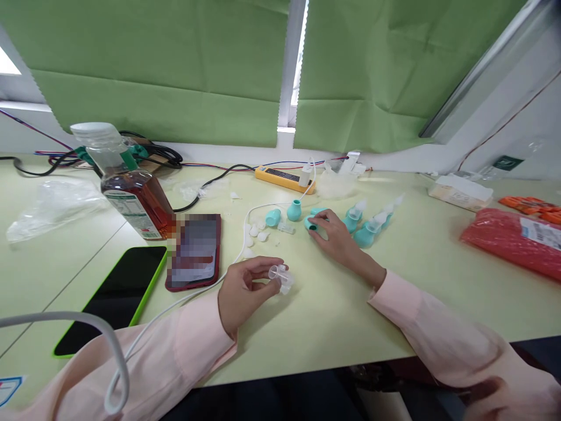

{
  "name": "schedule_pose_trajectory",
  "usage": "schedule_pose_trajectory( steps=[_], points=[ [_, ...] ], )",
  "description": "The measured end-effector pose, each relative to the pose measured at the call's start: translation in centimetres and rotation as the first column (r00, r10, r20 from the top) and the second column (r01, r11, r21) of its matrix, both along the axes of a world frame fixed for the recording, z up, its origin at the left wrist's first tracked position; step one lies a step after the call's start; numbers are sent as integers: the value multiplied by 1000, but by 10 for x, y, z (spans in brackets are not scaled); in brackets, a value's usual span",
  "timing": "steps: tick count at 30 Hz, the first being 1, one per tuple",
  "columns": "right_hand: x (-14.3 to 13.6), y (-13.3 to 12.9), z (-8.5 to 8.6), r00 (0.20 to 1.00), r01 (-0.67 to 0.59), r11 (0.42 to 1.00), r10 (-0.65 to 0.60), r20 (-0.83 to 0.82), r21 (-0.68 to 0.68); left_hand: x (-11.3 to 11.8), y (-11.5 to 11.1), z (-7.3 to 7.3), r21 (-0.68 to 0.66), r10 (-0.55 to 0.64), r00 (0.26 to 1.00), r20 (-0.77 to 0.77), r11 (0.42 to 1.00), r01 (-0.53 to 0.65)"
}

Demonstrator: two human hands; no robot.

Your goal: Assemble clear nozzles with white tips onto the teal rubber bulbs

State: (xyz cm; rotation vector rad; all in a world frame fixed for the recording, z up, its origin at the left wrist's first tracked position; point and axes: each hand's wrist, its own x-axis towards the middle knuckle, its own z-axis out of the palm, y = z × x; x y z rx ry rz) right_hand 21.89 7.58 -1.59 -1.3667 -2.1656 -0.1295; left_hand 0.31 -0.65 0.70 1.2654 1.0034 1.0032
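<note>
Between the thumb and fingers of my left hand [249, 292] is a clear plastic tube fitting [281, 277], held just above the table. Farther forward, my right hand [335, 237] has its thumb and fingers around a teal rubber bulb [310, 223], whose dark opening faces me. Another teal bulb [294, 210] stands upright left of that hand, and one more [272, 218] lies on its side. Beside them rests a second clear fitting [286, 227]. Several small white caps [254, 232] are scattered nearby. Right of my right hand lie teal bulbs with clear tips [364, 234].
A bottle of amber liquid [138, 196] stands at the left. Two phones, one green-edged [120, 286] and one red-cased [195, 251], lie nearby. A white cable [239, 252] crosses the table from a yellow power strip [284, 179]. A red plastic package [512, 237] sits at the right.
</note>
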Motion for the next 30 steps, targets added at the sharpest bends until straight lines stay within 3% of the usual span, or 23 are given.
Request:
schedule_pose_trajectory(
  steps=[3,7,10,13,17,20,23,27,30],
  points=[
    [2,0,-4,997,11,1000,-11,73,-6,-1,2,1,-83,8,998,59,997,-3],
    [4,1,-4,988,19,1000,-15,154,-24,-3,5,0,-75,28,997,78,997,-22],
    [0,-5,3,997,3,1000,-2,73,-16,-4,7,-3,-22,24,998,53,1000,-23],
    [-10,-21,15,981,-140,988,130,-144,-61,-3,9,-5,10,37,999,13,999,-37],
    [-25,-45,23,841,-370,880,181,-510,-298,-3,10,-5,24,30,999,14,999,-31],
    [-31,-53,23,728,-488,762,87,-680,-425,-4,10,-6,46,21,1000,14,999,-21],
    [-32,-51,25,633,-557,685,-18,-774,-471,-5,9,-5,51,15,1000,9,999,-15],
    [-32,-49,29,526,-593,663,-111,-843,-457,-5,9,-4,18,-15,998,60,1000,14],
    [-36,-52,30,485,-562,698,-156,-860,-443,-5,9,-3,-29,-21,993,113,999,24]
  ],
)
